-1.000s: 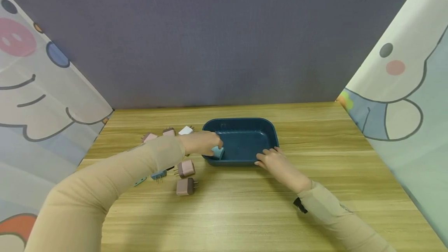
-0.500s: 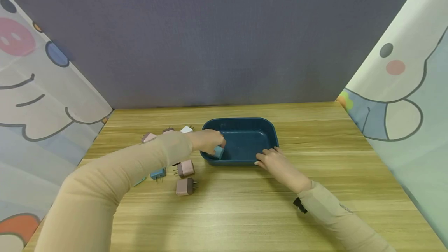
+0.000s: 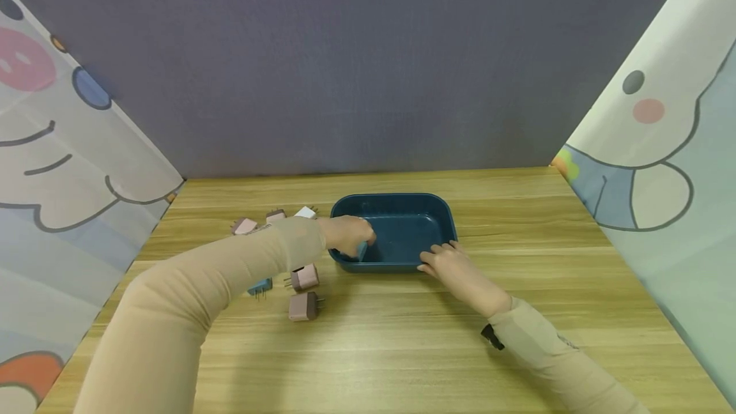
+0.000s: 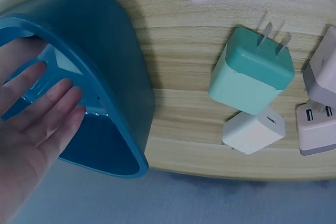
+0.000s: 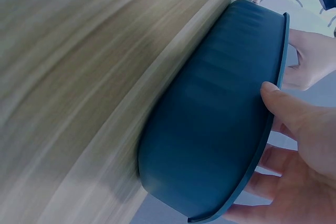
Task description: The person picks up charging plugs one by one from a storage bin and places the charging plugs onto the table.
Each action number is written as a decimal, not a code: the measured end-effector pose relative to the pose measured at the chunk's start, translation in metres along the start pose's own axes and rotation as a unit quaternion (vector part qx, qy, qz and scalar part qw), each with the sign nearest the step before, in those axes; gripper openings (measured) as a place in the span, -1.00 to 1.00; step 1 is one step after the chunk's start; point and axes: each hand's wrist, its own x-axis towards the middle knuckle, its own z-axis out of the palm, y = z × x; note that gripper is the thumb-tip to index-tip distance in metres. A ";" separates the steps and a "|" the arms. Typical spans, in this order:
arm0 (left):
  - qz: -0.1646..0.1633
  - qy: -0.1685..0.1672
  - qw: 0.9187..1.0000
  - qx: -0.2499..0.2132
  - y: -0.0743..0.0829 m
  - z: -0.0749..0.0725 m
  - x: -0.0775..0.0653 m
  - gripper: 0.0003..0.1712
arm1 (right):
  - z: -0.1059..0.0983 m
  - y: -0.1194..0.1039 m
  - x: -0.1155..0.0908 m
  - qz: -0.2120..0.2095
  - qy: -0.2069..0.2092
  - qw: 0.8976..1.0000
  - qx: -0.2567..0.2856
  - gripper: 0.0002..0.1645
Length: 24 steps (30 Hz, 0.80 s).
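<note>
My left hand (image 3: 351, 235) reaches over the left end of a dark blue plastic bin (image 3: 397, 266), knuckles up. Its fingers pinch a light blue charger (image 3: 362, 250) inside the bin, low near the left wall. In the left wrist view the fingers (image 4: 52, 114) cover most of that charger, and a pale patch of it shows behind them. My right hand (image 3: 457, 273) grips the bin's near right rim. The right wrist view shows its thumb (image 5: 270, 87) against the outer wall and the other fingers over the rim.
Left of the bin lie several plug chargers: pink ones (image 3: 303, 306), a blue one (image 3: 260, 286) and a white one (image 3: 306, 213). The left wrist view adds a green two-tone charger (image 4: 252, 69), prongs up. Behind the wooden table (image 3: 402, 350) rises a grey panel (image 3: 368, 69).
My left hand has moved slightly right, further into the bin, and the charger with it now shows a narrower side. The right hand and the bin stay put.
</note>
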 end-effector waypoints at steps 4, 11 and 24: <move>0.003 -0.002 1.000 0.000 -0.001 0.000 0.001 -0.57 | -0.001 0.000 0.000 0.000 -0.004 1.000 -0.001 -0.84; 0.013 0.003 1.000 0.015 -0.004 0.002 0.003 -0.58 | 0.000 0.000 0.000 0.002 -0.004 1.000 0.000 -0.85; -0.002 -0.010 1.000 0.020 -0.004 0.013 0.008 -0.56 | -0.003 -0.002 -0.001 0.001 -0.006 1.000 -0.002 -0.84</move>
